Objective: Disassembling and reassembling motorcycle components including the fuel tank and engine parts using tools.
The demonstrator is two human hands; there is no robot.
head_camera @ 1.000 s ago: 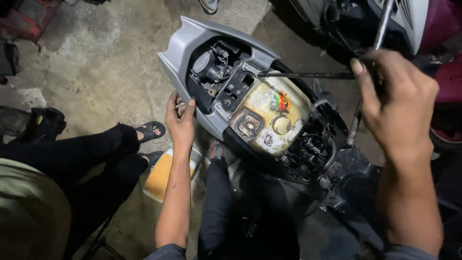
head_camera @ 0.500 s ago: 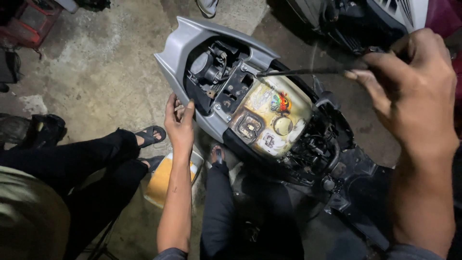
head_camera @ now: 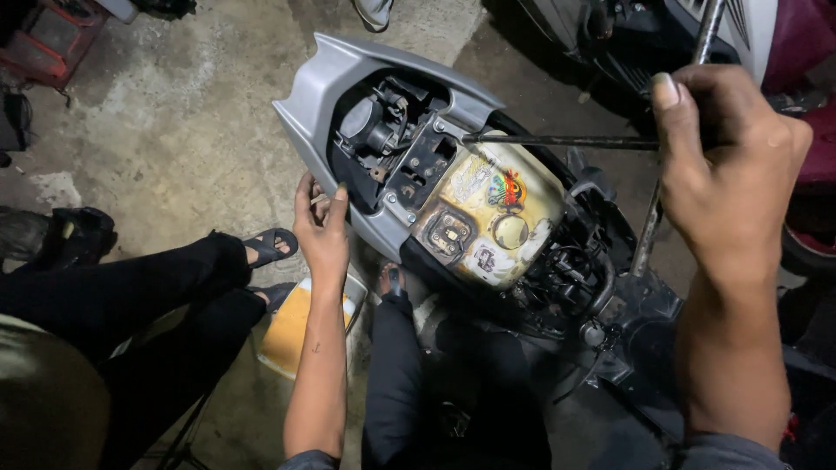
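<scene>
A grey scooter tail body (head_camera: 318,96) stands open in front of me, showing black parts and a stained yellowish tank (head_camera: 496,218) with stickers. My right hand (head_camera: 727,165) is closed around the handle of a long black screwdriver (head_camera: 557,140); its shaft runs left and its tip rests near the rear edge of the tank. My left hand (head_camera: 320,228) rests against the grey panel's lower left edge and pinches a small metal piece between its fingertips.
Another person in black trousers and sandals (head_camera: 268,245) sits at the left. A yellow container (head_camera: 296,326) lies on the concrete floor below my left arm. A maroon and white scooter (head_camera: 784,52) stands at the upper right. A red crate (head_camera: 52,35) sits far left.
My right hand has come up and nearer the camera with the screwdriver, whose shaft stays across the tank's rear. My left hand keeps its place on the grey panel.
</scene>
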